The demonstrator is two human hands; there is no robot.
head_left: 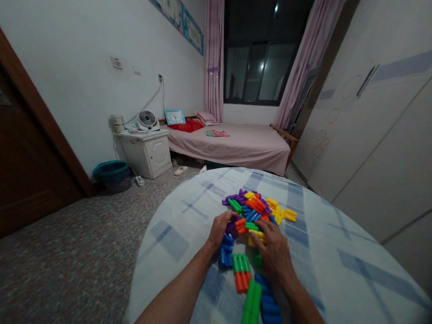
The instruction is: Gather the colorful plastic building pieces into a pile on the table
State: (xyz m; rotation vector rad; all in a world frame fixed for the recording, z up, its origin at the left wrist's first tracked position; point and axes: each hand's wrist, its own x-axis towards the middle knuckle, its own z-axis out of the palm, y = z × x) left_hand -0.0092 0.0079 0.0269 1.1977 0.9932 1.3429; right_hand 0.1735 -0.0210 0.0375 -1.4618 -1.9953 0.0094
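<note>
Small bullet-shaped plastic building blocks lie in a colourful heap (253, 207) on the round table. My left hand (221, 230) is curled at the heap's near left edge, its fingers around a purple block (231, 226). An orange block (240, 226) lies just right of those fingertips. With its thumb and fingers bent, my right hand (274, 246) closes on a yellow block (257, 236), and a green block (251, 226) touches it or lies close by. Part of each grip is hidden. Blue blocks (226, 254) lie under my left wrist, and a green-and-orange joined piece (242, 273) lies between my forearms.
A long green piece (252, 302) and a row of blue blocks (267, 300) lie near the front. Yellow blocks (280, 212) spread rightward. The table wears a checked cloth (168, 265). Beyond are a bed (236, 141), a cabinet (151, 155), a bin (112, 175) and a wardrobe (364, 135).
</note>
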